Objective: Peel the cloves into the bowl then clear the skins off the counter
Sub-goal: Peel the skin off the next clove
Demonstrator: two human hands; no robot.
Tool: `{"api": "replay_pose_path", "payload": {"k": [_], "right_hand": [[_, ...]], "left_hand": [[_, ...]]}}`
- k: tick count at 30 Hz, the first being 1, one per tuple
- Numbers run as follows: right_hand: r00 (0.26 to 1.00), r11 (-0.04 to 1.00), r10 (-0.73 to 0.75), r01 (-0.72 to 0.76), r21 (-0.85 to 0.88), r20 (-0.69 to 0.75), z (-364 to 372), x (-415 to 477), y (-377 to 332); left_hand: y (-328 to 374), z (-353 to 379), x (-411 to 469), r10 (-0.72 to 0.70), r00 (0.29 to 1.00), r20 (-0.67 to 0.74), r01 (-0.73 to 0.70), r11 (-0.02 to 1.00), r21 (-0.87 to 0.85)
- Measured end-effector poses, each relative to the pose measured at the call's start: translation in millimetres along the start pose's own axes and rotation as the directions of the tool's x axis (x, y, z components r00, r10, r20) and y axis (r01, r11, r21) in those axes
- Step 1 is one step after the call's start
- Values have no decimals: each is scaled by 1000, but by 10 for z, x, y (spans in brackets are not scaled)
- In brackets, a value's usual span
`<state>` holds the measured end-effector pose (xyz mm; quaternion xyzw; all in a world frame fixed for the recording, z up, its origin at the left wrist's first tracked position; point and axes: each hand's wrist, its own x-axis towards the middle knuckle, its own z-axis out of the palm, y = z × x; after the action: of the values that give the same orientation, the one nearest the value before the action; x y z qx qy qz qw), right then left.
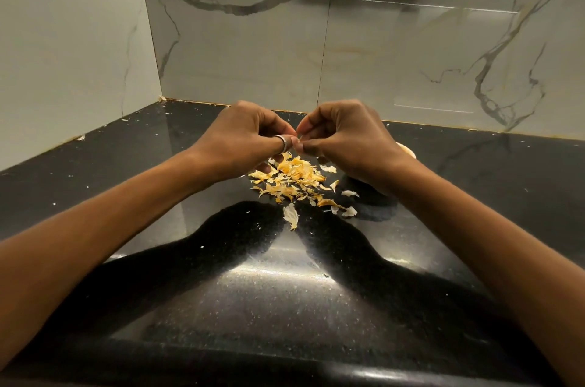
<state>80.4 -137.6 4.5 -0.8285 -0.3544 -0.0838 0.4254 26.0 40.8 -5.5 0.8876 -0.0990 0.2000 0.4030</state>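
Head view: left hand (pixel 250 137) and right hand (pixel 345 136) pinch one barely visible clove (pixel 299 138) above the skins (pixel 294 179).

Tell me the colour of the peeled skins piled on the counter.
Mostly yellow-orange, a few pale white; head view shows the skins best.

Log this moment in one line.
phase: peeling | left hand: pinches clove | right hand: pinches same clove | skins: piled on counter | bowl: partly behind right hand
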Motion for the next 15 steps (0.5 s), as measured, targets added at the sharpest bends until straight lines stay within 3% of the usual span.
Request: {"api": "replay_pose_path", "payload": {"k": [5,15], "right_hand": [[990,971,130,-139,197,55,-9,-14,-21],[996,982,91,-94,163,22,33,-39,-50]], "left_hand": [[11,-5,-5,-8,1000,14,8,1000,-7],[25,19,-19,-81,996,-35,79,996,-51]]}}
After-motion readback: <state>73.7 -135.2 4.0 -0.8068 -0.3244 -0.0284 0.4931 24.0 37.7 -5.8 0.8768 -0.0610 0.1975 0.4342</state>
